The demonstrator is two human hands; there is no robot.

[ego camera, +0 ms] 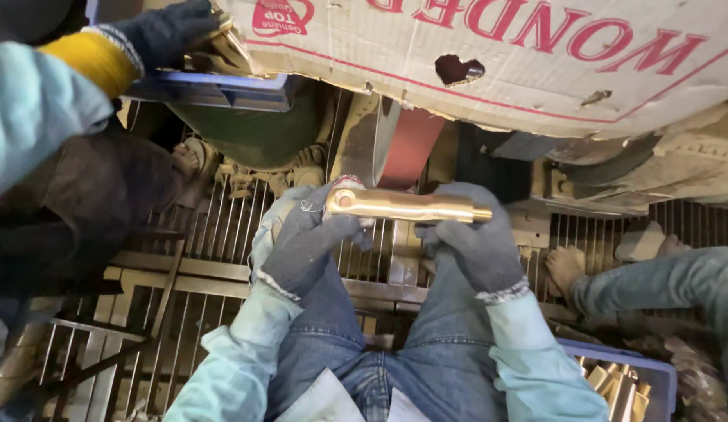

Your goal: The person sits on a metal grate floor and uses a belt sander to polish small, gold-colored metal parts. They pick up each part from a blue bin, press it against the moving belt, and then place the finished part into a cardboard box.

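A shiny brass rod-shaped fitting (403,205) lies level between my two gloved hands, just below a reddish-brown sanding belt (411,148). My left hand (309,242), in a grey knit glove, grips the rounded left end. My right hand (477,238), also in a grey glove, holds the narrower right end. Both light blue sleeves and my jeans-clad knees fill the lower centre.
A torn cardboard sheet (497,55) covers the machine at the top. Another person's gloved hand (164,31) reaches to a blue tray (215,90) at upper left. A bare foot (563,266) and a jeans leg sit at right. A blue crate with brass parts (626,383) stands at lower right. A metal grate floor (215,227) lies below.
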